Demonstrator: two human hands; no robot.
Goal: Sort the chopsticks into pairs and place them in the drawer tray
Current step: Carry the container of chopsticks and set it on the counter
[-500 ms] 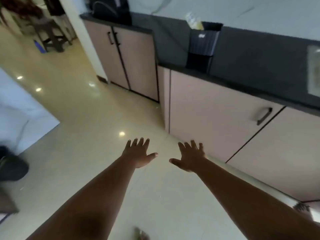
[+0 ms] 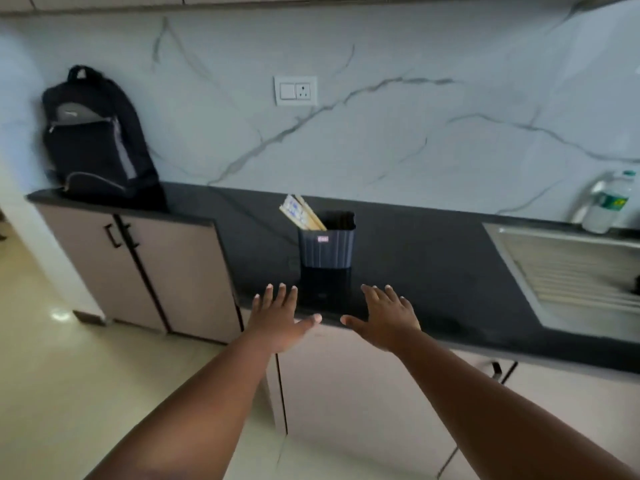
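A dark ribbed holder (image 2: 326, 244) stands upright on the black countertop (image 2: 433, 271), with several wooden chopsticks (image 2: 302, 213), some in paper sleeves, leaning out of its left side. My left hand (image 2: 278, 320) and my right hand (image 2: 384, 318) are stretched out palm down with fingers spread, just in front of the holder near the counter's front edge. Neither holds anything. The drawer below, with a dark handle (image 2: 497, 370), is closed, and no tray shows.
A black backpack (image 2: 97, 140) leans against the marble wall at the counter's left end. A steel sink drainboard (image 2: 571, 275) and a plastic bottle (image 2: 607, 202) are at the right. Cabinet doors (image 2: 149, 271) and a glossy floor (image 2: 52, 375) lie to the left.
The view has tilted up from the floor and cabinet fronts to the countertop and wall. Both hands have risen with it and stay spread and empty.
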